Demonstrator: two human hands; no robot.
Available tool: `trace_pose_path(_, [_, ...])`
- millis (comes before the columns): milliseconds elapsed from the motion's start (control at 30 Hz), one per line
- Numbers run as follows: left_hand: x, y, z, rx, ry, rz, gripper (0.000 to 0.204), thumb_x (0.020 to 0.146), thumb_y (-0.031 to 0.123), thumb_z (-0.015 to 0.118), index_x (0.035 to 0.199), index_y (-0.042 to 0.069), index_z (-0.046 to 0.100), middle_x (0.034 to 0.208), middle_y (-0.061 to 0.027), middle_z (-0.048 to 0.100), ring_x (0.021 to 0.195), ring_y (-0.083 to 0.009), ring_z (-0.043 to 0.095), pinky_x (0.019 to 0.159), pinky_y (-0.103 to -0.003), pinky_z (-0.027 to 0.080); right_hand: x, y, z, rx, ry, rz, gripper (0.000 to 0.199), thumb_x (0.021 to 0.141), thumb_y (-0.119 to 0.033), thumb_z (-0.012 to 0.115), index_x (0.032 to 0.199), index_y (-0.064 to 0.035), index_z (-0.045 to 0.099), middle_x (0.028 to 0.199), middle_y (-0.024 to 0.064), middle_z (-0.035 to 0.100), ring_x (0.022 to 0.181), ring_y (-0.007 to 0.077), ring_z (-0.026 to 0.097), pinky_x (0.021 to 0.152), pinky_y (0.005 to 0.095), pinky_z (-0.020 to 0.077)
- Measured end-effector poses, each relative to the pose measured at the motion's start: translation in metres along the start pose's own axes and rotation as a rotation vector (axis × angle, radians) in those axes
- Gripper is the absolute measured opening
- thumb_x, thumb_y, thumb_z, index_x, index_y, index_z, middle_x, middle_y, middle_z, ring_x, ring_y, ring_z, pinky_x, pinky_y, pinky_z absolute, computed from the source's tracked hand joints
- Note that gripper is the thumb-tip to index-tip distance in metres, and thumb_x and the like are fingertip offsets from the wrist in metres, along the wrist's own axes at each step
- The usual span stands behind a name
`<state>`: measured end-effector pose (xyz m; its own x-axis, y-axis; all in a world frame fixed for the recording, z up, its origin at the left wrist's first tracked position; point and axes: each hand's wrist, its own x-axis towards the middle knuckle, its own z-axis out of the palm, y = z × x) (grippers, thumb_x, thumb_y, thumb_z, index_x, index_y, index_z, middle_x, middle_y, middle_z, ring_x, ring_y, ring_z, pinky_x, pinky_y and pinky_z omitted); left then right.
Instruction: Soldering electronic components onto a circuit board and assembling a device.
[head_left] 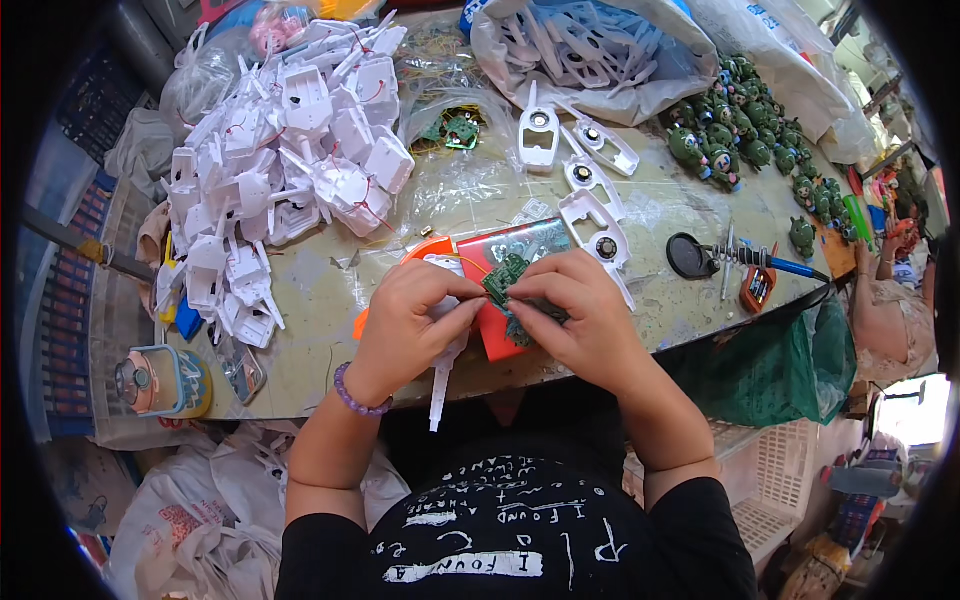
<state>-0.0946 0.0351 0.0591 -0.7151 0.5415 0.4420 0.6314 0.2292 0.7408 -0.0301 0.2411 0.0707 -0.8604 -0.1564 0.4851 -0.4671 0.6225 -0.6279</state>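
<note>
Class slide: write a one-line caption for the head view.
Right hand pinches a green circuit board, left hand at its edge, heaped white plastic casings on the worktable.

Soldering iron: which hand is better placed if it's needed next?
Right, likely: the right hand is nearer the blue-handled soldering iron; the left hand would have to cross over. Both are at the green circuit board, though.

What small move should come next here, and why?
Probably steady the green circuit board with the right hand while the left hand works at its left edge. Only the right hand clearly grips the board, and the left hand is pinched close beside it; whatever the left hand pinches is too small to tell.
</note>
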Motion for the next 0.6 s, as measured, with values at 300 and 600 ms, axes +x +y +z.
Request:
trace_pose_path(300, [-0.003, 0.0, 0.004, 0.089, -0.021, -0.011, 0.01, 0.074, 0.014, 0.073, 0.081, 0.008, 0.07, 0.075, -0.0053, 0.064, 0.076, -0.0229, 0.06, 0.078, -0.035, 0.042, 0.005, -0.008, 0.016, -0.04, 0.013, 0.011, 0.01, 0.079, -0.01, 0.069, 0.085, -0.0036, 0.066, 0.088, 0.0107, 0.062, 0.082, 0.0285, 0.057, 0.072, 0.0362, 0.0457])
trace_pose_path(600, [-0.003, -0.002, 0.001, 0.069, -0.055, 0.005, 0.009, 0.075, 0.013, 0.071, 0.081, 0.007, 0.069, 0.076, -0.0054, 0.063, 0.079, -0.0235, 0.058, 0.079, -0.036, 0.041, 0.002, -0.006, 0.013, -0.037, -0.042, 0.053, 0.012, 0.08, -0.006, 0.067, 0.091, -0.0026, 0.064, 0.097, 0.0119, 0.061, 0.092, 0.03, 0.055, 0.078, 0.0368, 0.0451])
